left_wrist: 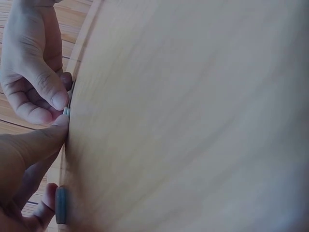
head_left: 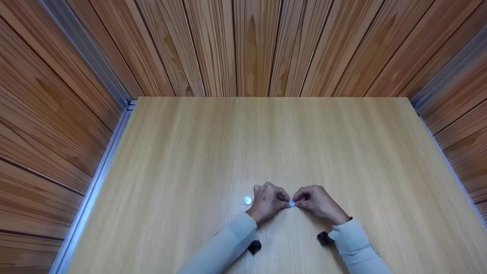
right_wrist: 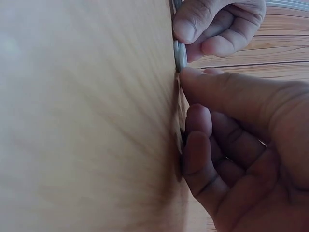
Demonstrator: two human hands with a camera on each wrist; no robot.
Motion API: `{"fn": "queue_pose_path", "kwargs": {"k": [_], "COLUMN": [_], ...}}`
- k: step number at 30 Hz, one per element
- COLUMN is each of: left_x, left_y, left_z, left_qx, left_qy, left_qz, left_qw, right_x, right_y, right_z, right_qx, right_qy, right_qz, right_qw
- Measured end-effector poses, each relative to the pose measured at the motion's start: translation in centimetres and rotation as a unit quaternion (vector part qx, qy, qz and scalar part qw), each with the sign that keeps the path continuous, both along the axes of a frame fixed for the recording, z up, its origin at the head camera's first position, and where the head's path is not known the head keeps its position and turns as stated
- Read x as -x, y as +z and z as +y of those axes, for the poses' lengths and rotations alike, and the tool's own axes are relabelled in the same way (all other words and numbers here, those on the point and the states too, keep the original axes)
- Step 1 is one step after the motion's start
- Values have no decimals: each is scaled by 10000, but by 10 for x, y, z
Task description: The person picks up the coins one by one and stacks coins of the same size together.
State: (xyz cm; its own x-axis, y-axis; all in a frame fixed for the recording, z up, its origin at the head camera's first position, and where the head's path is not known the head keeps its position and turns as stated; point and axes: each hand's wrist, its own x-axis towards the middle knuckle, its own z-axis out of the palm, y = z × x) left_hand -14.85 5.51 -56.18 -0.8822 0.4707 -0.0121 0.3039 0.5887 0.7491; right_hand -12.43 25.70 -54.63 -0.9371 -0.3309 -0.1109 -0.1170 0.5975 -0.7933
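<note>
In the head view a small silvery coin (head_left: 292,203) lies low over the table between the fingertips of both hands. My left hand (head_left: 268,201) pinches its left edge, and my right hand (head_left: 319,201) pinches the right edge with thumb and forefinger. Seen edge-on in the right wrist view, two thin coin rims (right_wrist: 180,55) sit one against the other between the thumbs. Another round silvery coin (head_left: 247,200) lies just left of my left hand. The left wrist view shows it as a thick dark edge (left_wrist: 60,205) close by a curled finger.
The light wood tabletop (head_left: 228,144) spreads around the hands. Plank walls (head_left: 253,45) stand behind it and at both sides, with a metal rail (head_left: 95,198) along the left edge. Small black devices (head_left: 254,247) hang at both wrists near the table.
</note>
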Motion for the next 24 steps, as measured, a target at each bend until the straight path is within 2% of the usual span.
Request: {"fn": "queue_pose_path", "kwargs": {"k": [7,17,24], "left_x": [0,0,0], "left_y": [-1,-1,-2], "left_z": [0,0,-1], "left_qx": [-102,-126,-118], "left_qy": [-59,-78,-66], "left_qz": [128,128,125], "left_qw": [9998,9998,9998], "right_x": [0,0,0], "right_y": [-1,0,-1], "right_z": [-1,-4,-6], "right_qx": [32,7,-45], "right_qy": [44,19,27], "right_qz": [28,-138,-45], "right_qw": [10000,9999,10000]}}
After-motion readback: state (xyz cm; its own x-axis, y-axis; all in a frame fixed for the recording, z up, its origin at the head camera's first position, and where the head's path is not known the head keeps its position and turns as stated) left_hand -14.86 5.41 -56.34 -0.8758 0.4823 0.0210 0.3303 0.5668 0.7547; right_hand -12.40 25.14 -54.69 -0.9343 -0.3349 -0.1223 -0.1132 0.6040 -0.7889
